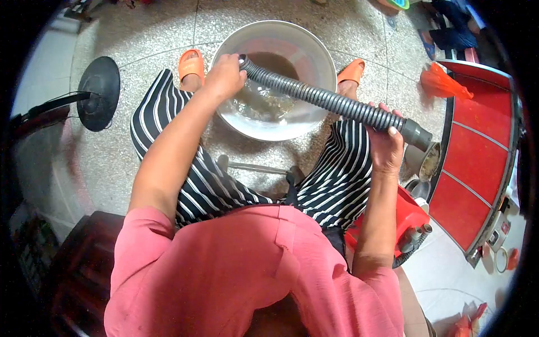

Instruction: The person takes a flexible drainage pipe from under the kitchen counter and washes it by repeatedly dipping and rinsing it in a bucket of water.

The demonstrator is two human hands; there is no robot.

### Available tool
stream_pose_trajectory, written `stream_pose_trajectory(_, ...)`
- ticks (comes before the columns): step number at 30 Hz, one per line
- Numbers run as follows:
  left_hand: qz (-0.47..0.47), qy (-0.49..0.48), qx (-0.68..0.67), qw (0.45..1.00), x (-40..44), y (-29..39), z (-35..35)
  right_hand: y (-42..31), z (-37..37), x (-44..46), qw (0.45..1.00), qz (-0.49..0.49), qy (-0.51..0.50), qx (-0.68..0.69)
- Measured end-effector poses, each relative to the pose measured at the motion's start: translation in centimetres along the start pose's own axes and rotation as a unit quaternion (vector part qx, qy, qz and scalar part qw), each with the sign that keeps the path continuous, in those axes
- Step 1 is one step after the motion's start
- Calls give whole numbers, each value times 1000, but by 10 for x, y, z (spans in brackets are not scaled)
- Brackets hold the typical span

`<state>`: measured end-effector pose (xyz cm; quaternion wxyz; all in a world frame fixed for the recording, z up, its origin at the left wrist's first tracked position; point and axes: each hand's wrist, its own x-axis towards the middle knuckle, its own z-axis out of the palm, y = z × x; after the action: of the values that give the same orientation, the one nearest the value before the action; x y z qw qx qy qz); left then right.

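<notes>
A grey corrugated hose (pixel 323 94) stretches across the basin, sloping down to the right. My left hand (pixel 225 77) is closed around its narrower end at the basin's left rim. My right hand (pixel 387 143) grips the hose from below near the wider smooth grey cuff (pixel 416 135), with thumb and fingertips showing along its sides. Beneath the hose, a large round white basin (pixel 252 130) stands on the floor between my feet. Cloudy brownish water (pixel 269 106) lies in it, partly hidden by the hose.
A black round-headed fan (pixel 100 92) stands at left. At right are a red-panelled cabinet (pixel 474 163), an orange plastic bag (pixel 443 81), a metal pot (pixel 421 160) and a red plastic container (pixel 412 213) with another hose (pixel 412 247). Another person's legs (pixel 452 28) show at upper right.
</notes>
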<state>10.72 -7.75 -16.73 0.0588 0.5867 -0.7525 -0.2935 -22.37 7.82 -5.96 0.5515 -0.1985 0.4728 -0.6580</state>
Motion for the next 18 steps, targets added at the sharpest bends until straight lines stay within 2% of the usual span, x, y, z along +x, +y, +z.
stream_pose_trajectory(6, -77, -97, -141, 982, 23, -15, 13, -20, 1, 2, 1000, -6, -30, 0)
stream_pose_trajectory(10, -51, 23, -140, 989, 20, -8, 12, -24, -5, 10, 999, 8, -41, 28)
stream_pose_trajectory(11, -71, -35, -165, 983, 21, -7, 6, -22, -6, 13, 999, 6, -48, 18)
stream_pose_trajectory(14, -46, -71, -107, 991, 12, 5, -5, -20, 3, 16, 999, 13, -20, -24)
stream_pose_trajectory(15, 9, 12, -38, 999, 9, 2, 4, -20, 7, 17, 999, 10, -21, -33)
stream_pose_trajectory(18, 84, 48, -33, 995, 5, -10, 14, -12, 8, 21, 993, 2, -41, -110)
